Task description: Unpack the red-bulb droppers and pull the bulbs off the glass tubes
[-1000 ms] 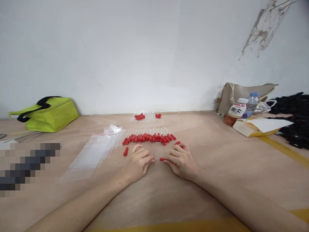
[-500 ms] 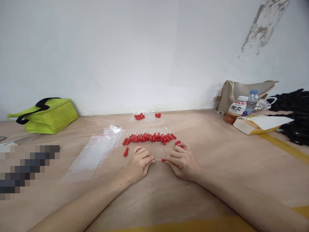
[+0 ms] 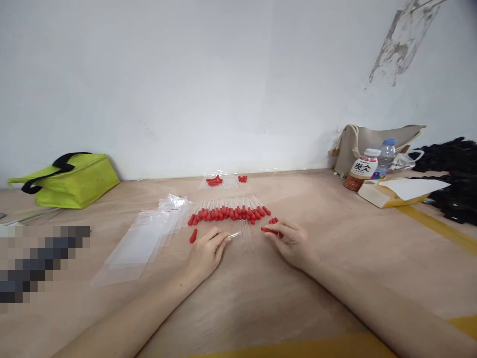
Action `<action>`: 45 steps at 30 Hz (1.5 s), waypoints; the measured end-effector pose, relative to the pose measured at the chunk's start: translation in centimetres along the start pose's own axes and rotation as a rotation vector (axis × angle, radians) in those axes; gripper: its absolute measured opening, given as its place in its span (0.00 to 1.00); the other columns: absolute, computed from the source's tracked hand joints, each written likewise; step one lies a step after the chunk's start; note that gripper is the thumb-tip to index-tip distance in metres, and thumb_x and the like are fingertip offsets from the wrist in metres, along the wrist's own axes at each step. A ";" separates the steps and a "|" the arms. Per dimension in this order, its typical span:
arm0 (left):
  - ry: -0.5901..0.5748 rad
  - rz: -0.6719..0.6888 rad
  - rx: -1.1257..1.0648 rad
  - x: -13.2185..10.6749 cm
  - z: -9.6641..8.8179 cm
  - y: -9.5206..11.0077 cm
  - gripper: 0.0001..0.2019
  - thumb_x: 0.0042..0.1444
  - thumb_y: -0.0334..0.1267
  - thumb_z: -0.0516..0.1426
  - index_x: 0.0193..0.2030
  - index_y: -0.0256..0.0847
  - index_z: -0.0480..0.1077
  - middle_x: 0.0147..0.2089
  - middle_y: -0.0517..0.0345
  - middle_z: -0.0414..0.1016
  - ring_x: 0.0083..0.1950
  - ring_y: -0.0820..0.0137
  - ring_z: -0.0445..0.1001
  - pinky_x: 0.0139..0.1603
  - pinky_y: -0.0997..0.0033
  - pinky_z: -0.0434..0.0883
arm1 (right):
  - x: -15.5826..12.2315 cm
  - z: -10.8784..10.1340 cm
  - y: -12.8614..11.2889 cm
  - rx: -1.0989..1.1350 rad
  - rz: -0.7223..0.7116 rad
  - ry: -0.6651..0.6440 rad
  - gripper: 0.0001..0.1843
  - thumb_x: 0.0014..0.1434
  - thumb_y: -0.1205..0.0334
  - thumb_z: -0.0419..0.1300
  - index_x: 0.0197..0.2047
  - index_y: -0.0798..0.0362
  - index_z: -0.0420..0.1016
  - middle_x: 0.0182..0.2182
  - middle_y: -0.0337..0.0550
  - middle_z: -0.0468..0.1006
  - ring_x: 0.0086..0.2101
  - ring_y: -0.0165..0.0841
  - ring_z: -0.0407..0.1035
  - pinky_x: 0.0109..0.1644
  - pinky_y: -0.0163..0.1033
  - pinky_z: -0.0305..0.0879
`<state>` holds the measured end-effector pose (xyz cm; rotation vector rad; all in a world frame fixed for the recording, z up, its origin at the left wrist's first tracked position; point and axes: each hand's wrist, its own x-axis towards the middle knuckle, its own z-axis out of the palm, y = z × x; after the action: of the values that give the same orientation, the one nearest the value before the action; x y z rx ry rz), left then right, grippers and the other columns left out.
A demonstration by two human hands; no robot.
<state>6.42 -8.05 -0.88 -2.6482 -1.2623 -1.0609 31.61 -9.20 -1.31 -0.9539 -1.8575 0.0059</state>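
Observation:
My left hand (image 3: 206, 256) pinches a clear glass dropper tube (image 3: 235, 234), whose end sticks out to the right. Between the fingertips of my right hand (image 3: 293, 244) is a red rubber bulb (image 3: 268, 230), apart from the tube. Several loose glass tubes (image 3: 246, 241) lie on the table between my hands. Beyond them is a row of droppers with red bulbs (image 3: 227, 213), bulb ends towards me. A few loose red bulbs (image 3: 274, 220) lie just past my right hand, and a single red bulb (image 3: 193, 235) is left of my left hand.
Clear zip bags (image 3: 128, 248) are fanned out at left. Near the wall lies a clear bag (image 3: 231, 182) with red bulbs. A lime bag (image 3: 80, 181) stands far left; a brown drink bottle (image 3: 361, 171), a water bottle (image 3: 387, 155) and an open carton (image 3: 391, 193) stand right.
My hands have moved apart and slightly away from me. The tube and the red bulb, end to end before, are now separated, one in each hand.

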 end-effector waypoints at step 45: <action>-0.310 -0.107 -0.306 1.0 -0.5 1.5 0.23 0.50 0.46 0.57 0.53 0.44 0.62 0.49 0.52 0.67 0.40 0.68 0.70 0.36 0.68 0.71 | 1.6 0.2 1.6 -0.406 0.074 -0.148 0.07 0.49 0.58 0.60 0.33 0.48 0.74 0.30 0.39 0.75 0.35 0.34 0.65 0.47 0.43 0.49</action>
<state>7.60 -8.50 0.47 -3.1067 -1.4078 -0.9508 32.12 -6.98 -0.83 -1.3298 -1.9997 -0.2710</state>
